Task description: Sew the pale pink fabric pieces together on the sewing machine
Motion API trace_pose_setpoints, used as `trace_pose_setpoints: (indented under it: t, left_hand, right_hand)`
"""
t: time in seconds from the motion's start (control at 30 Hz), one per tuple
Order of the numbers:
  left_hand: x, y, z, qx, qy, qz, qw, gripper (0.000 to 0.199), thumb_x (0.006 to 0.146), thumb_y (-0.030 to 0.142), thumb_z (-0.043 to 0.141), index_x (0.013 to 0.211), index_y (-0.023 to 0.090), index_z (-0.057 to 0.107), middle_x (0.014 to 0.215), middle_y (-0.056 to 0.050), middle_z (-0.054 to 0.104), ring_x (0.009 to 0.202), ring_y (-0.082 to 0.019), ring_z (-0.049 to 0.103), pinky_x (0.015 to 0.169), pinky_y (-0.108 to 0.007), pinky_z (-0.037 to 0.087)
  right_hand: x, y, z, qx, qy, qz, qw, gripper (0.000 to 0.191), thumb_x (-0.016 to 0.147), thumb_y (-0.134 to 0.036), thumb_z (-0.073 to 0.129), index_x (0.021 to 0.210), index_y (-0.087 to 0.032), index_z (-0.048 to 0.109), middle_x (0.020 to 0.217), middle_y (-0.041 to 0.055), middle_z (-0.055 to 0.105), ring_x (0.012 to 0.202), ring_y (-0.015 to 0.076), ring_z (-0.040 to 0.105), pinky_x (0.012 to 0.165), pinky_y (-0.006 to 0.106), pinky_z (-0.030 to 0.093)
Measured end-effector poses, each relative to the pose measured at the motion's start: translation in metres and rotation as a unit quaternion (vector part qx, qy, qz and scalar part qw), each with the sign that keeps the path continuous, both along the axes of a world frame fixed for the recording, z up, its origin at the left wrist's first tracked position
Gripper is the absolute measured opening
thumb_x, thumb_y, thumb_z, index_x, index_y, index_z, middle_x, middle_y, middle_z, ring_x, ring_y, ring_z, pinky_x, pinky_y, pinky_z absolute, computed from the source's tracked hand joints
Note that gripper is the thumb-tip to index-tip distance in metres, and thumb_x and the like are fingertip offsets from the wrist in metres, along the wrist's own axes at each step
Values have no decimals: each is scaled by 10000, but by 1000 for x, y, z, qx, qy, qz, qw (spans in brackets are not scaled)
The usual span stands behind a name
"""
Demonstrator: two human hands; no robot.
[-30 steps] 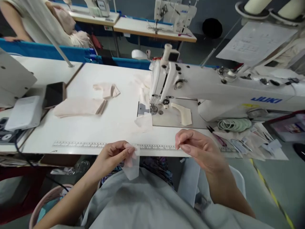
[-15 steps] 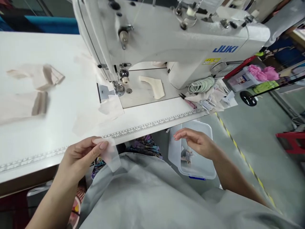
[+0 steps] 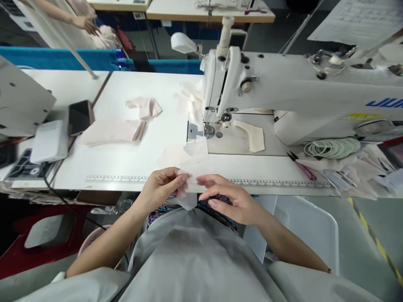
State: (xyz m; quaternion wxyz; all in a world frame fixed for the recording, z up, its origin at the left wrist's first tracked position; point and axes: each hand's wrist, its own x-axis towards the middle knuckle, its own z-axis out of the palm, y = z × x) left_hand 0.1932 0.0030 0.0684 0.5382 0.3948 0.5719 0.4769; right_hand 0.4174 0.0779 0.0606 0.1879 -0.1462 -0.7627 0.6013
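Note:
My left hand (image 3: 164,185) pinches a thin, see-through pale pink fabric piece (image 3: 188,200) at the table's front edge, over my lap. The fabric hangs down from my thumb and fingers. Just to its right is my right hand (image 3: 231,200), with fingers apart and nothing seen in them. Its fingertips come close to the fabric; whether they touch it I cannot tell. Beyond my hands, another pale fabric piece (image 3: 178,154) lies flat before the needle area of the sewing machine (image 3: 258,84). A cream curved piece (image 3: 253,136) rests on the machine bed.
Folded pale fabric (image 3: 110,132) lies on the left of the table. A ruler strip (image 3: 116,179) runs along the front edge. At right are pink-handled snips (image 3: 304,170), coiled pale green cord (image 3: 332,147) and scraps. A clear plastic bin (image 3: 315,209) stands below.
My head view has swung left. My right hand has come from above the plastic bin to beside the fabric piece. My left hand still pinches the fabric.

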Motion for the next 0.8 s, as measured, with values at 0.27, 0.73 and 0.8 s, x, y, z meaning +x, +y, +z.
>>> trace_pose_setpoints:
  t: [0.27,0.73,0.8]
  left_hand:
    - [-20,20,9,15,60,-35,997,382,830,514,663,911,147,597,637,-8,662,530,-117,618,528,-226,529]
    - [-35,124,-1,-38,111,-119,986,110,853,241,614,869,134,593,687,-27,685,526,-100,630,504,-207,535]
    - [-35,136,-6,-41,129,-132,982,71,848,213,593,849,144,578,688,-24,685,512,-101,618,488,-215,523]
  right_hand:
    - [-36,9,7,-62,-7,12,998,230,997,-313,469,1084,-207,653,1088,64,657,1001,180,623,891,317,502]
    - [-50,74,-14,-173,-82,-26,981,372,895,-482,611,1046,-143,636,934,78,675,811,186,684,689,315,570]
    - [-50,82,-17,-184,-87,-24,979,404,887,-503,617,1052,-135,630,810,52,674,749,177,678,660,307,569]
